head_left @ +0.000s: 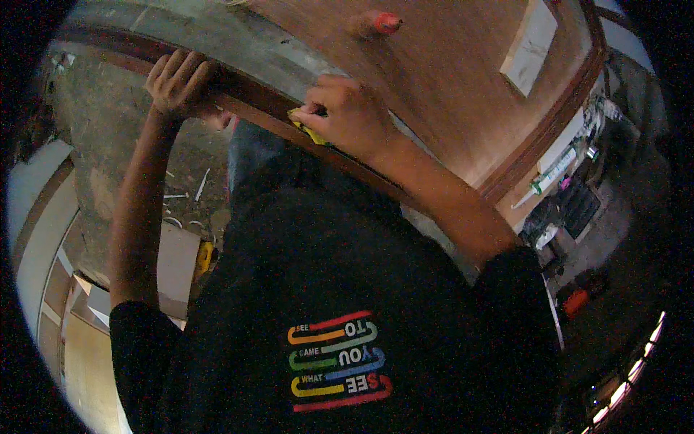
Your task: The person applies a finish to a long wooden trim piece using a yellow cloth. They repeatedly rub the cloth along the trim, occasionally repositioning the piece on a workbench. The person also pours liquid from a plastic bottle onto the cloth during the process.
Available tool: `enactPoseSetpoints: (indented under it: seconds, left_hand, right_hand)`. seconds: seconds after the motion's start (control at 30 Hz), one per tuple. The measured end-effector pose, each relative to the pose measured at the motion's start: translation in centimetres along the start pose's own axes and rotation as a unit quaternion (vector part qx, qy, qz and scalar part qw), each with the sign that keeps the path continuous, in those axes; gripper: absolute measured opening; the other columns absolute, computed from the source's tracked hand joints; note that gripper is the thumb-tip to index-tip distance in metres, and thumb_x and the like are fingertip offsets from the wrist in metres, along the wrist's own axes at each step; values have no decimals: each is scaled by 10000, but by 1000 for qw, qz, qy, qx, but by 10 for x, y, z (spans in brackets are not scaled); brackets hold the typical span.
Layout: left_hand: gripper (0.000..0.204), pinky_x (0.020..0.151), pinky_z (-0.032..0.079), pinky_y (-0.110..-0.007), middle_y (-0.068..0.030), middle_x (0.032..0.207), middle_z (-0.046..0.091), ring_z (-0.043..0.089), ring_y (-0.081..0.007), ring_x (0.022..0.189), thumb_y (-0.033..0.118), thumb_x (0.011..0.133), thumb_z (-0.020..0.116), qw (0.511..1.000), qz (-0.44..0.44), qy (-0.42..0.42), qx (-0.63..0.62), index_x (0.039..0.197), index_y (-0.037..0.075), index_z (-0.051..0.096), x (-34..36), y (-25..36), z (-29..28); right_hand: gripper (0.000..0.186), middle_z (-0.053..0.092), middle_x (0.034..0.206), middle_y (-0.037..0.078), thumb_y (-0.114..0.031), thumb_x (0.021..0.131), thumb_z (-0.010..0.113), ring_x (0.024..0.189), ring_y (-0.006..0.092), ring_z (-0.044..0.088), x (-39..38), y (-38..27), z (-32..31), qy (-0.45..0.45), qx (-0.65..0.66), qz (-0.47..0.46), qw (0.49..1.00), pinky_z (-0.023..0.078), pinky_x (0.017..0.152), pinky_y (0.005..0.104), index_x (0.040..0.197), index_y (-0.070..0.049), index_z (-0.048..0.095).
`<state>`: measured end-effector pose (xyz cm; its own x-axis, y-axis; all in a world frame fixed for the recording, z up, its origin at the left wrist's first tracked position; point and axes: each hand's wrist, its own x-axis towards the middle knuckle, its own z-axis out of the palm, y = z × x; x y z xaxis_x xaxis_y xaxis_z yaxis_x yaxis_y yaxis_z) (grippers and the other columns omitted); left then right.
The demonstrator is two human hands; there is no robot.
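Note:
A long reddish-brown wooden frame [253, 110] runs slantwise in front of my body, from the upper left toward the lower middle. The fingers of my left hand [181, 83] curl over its top edge, with the thumb below. My right hand [345, 112] pinches a small folded yellow piece [309, 130] against the same frame, farther right. That piece looks like a scrap of sheet or sandpaper, but most of it is covered by my fingers. Both forearms reach up past my dark shirt.
Beyond the frame lies a broad brown wooden panel [441, 94], bearing a pale board offcut [530, 47] and a blurred red-ended object [388, 23]. A sealant tube [555, 172] lies among clutter at right. At lower left, a yellow tool [206, 257] sits near a pale board [176, 267].

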<state>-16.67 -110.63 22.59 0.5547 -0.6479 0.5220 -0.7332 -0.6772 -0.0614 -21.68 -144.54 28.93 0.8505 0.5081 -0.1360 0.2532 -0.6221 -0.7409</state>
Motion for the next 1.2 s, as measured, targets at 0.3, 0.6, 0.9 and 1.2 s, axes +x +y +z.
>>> enactPoseSetpoints:
  seconds: [0.3, 0.6, 0.9, 1.2]
  left_hand:
    - [493, 693, 542, -396, -91, 973, 711, 706, -291, 883, 524, 714, 764, 996, 28, 85, -3, 1010, 131, 725, -12, -1, 13]
    - [640, 677, 531, -406, -99, 1005, 707, 703, -293, 878, 654, 665, 771, 997, 33, 70, 10, 1002, 112, 715, -4, -2, 5]
    - [686, 688, 538, -388, -103, 982, 720, 709, -293, 867, 769, 707, 716, 997, 37, 60, 36, 953, 129, 722, -15, -3, 13]
    - [492, 680, 543, -403, -117, 947, 717, 706, -303, 836, 557, 767, 746, 996, 45, 80, 18, 985, 117, 733, -10, -6, 9]
  right_hand:
    - [224, 660, 831, 131, -271, 877, 764, 801, 334, 673, -48, -1, -29, -66, -46, 26, 996, 538, 713, 466, 821, -61, 711]
    - [137, 632, 899, 123, -85, 808, 699, 859, 349, 668, 26, -12, 7, -54, -4, -89, 995, 556, 719, 444, 937, -82, 747]
    - [260, 637, 906, 77, -24, 719, 737, 920, 324, 650, -200, 41, -98, -208, -140, 56, 966, 553, 735, 427, 961, -116, 769]
    - [136, 689, 968, 71, -140, 788, 748, 939, 291, 676, -276, 78, -121, -225, -187, 86, 952, 556, 748, 433, 921, -150, 778]
